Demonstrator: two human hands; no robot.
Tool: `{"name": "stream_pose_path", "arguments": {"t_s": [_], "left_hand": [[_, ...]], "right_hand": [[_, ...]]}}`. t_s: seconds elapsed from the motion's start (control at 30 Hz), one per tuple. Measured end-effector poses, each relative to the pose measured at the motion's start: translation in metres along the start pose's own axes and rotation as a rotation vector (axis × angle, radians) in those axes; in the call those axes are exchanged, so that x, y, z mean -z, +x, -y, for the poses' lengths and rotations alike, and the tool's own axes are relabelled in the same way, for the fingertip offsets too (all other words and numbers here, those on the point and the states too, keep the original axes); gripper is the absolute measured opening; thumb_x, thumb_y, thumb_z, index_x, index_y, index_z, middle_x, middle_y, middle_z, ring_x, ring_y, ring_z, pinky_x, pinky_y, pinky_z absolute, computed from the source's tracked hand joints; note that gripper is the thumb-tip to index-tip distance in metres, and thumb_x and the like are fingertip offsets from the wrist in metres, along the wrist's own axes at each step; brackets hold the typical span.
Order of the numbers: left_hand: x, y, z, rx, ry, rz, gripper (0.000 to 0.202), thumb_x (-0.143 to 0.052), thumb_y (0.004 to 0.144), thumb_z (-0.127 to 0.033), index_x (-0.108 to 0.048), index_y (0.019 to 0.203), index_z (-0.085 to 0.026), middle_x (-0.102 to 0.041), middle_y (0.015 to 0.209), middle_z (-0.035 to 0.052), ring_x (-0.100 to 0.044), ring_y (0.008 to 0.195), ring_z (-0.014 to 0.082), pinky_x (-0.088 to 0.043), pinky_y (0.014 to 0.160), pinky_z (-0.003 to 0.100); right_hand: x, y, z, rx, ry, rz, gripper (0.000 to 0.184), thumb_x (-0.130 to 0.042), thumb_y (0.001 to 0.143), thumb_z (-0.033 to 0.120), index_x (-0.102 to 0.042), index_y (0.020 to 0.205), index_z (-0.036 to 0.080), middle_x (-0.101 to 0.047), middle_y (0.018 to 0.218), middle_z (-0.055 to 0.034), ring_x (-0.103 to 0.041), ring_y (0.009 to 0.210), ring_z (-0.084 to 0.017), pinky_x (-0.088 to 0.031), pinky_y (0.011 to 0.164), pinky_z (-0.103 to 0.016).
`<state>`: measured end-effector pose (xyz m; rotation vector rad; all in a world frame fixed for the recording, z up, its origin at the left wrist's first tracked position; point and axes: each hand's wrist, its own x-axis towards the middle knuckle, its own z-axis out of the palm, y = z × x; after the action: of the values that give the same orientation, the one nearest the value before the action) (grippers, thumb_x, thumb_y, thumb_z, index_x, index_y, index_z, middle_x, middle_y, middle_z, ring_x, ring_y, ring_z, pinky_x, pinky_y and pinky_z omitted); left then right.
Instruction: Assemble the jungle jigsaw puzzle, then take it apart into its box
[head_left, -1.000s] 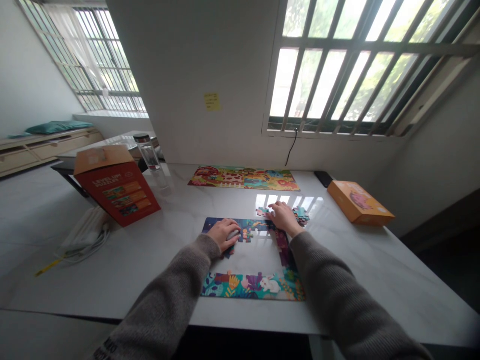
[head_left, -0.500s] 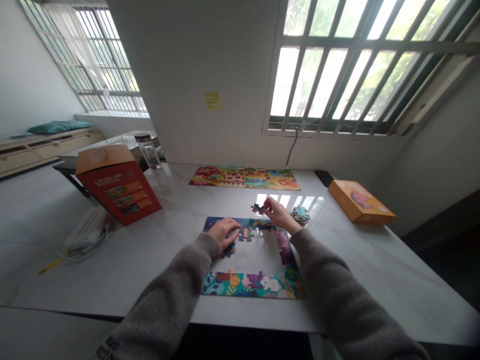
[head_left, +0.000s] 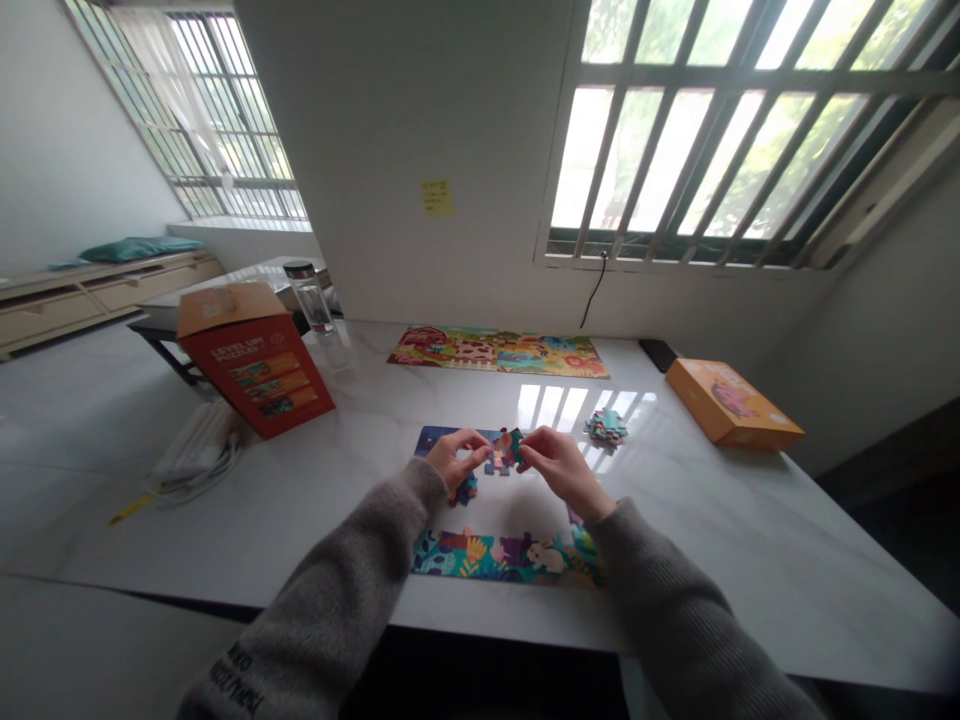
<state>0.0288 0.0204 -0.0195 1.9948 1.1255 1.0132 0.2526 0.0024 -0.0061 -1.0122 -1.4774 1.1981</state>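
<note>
My right hand [head_left: 559, 463] pinches a dark green and pink puzzle piece [head_left: 513, 447] above the upper part of a half-filled jigsaw. My left hand [head_left: 459, 458] has thumb and forefinger closed at the left edge of that same piece. Just below the held piece lie joined orange and blue pieces [head_left: 496, 466], partly covered. Around the bare middle runs the jigsaw's border [head_left: 514, 556], with a white rabbit along its near strip. Beside my left wrist sit a few dark blue pieces [head_left: 465, 490]. My right hand and sleeve hide much of the right border.
A pile of loose pieces [head_left: 606, 426] lies right of my right hand. Behind stretches a finished long puzzle [head_left: 499, 352]. A red box [head_left: 259, 365], a power strip [head_left: 196, 450] and a glass bottle [head_left: 311, 300] stand left; an orange box [head_left: 731, 402] and black phone [head_left: 657, 354] lie right.
My right hand has brought the puzzle piece down and nearer to my left hand. My left hand has lifted from the jigsaw's left side and its fingers have closed into a pinch.
</note>
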Motion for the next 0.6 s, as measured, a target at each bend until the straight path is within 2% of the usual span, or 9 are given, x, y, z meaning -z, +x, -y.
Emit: {"name": "stream_pose_path", "arguments": {"t_s": [0.13,0.3,0.4,0.5,0.6], "left_hand": [[-0.002,-0.002,-0.001,0.115,-0.142,-0.011,0.039,-0.060,0.087,-0.056,-0.067,0.082,-0.017,-0.067,0.080,0.0056,-0.064,0.059,0.0136,-0.051,0.054,0.025],[-0.001,0.002,-0.001,0.093,-0.115,-0.062,0.037,-0.062,0.085,-0.053,-0.066,0.073,-0.019,-0.065,0.070,0.0037,-0.063,0.064,0.0157,-0.053,0.063,0.028],[-0.001,0.006,0.004,0.097,-0.133,-0.097,0.035,-0.062,0.085,-0.052,-0.063,0.071,-0.020,-0.063,0.068,0.0026,-0.061,0.064,0.0155,-0.054,0.066,0.030],[-0.002,0.008,0.009,0.090,-0.145,-0.112,0.034,-0.063,0.083,-0.050,-0.061,0.069,-0.020,-0.061,0.066,0.0019,-0.059,0.063,0.0148,-0.054,0.067,0.030],[-0.003,0.006,0.007,0.090,-0.167,-0.069,0.035,-0.065,0.082,-0.051,-0.061,0.069,-0.018,-0.060,0.067,0.0018,-0.059,0.062,0.0139,-0.054,0.063,0.028]], "right_hand": [[-0.003,-0.001,-0.009,-0.042,0.023,0.030,0.040,-0.076,0.076,0.054,-0.062,0.078,0.017,-0.070,0.069,-0.0039,-0.066,0.062,-0.016,-0.055,0.063,-0.031],[-0.005,-0.003,-0.007,-0.052,-0.047,0.063,0.037,-0.074,0.077,0.054,-0.068,0.079,0.017,-0.070,0.071,-0.0035,-0.065,0.062,-0.015,-0.052,0.061,-0.029],[-0.005,-0.005,-0.003,-0.007,-0.147,0.097,0.033,-0.069,0.082,0.052,-0.071,0.080,0.019,-0.071,0.073,-0.0037,-0.063,0.063,-0.016,-0.050,0.060,-0.029],[-0.005,-0.006,-0.002,0.052,-0.259,0.060,0.032,-0.062,0.088,0.049,-0.071,0.079,0.020,-0.071,0.073,-0.0043,-0.063,0.065,-0.017,-0.050,0.062,-0.030],[-0.006,-0.007,-0.003,0.072,-0.228,0.015,0.029,-0.062,0.089,0.046,-0.067,0.101,0.020,-0.067,0.072,-0.0015,-0.061,0.064,-0.016,-0.050,0.061,-0.029]]}}
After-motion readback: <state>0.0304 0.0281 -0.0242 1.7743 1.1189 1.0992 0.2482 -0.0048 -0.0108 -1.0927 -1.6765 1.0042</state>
